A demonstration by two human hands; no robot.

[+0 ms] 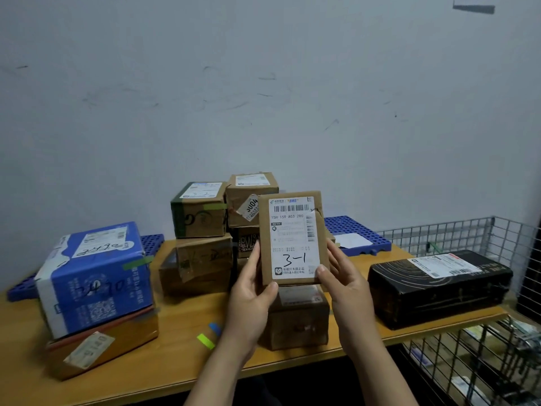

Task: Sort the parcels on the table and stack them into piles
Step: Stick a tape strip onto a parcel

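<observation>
On counter (181, 312): blue box (96, 276) at L, long black box (439, 288) at R, brown box stack (202, 212) at back centre. Flat parcel (292, 238) marked 3-1 is held upright above small brown box (295, 320). L hand (248, 300) & R hand (348, 282) grip its lower sides, fingers (332, 250) curled behind, thumbs on front.

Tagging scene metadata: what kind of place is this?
Probably a parcel sorting or pickup room: labelled cardboard parcels stacked on a wooden table, the left hand and right hand holding a parcel marked 3-1, and a wire-mesh cage alongside.
</observation>
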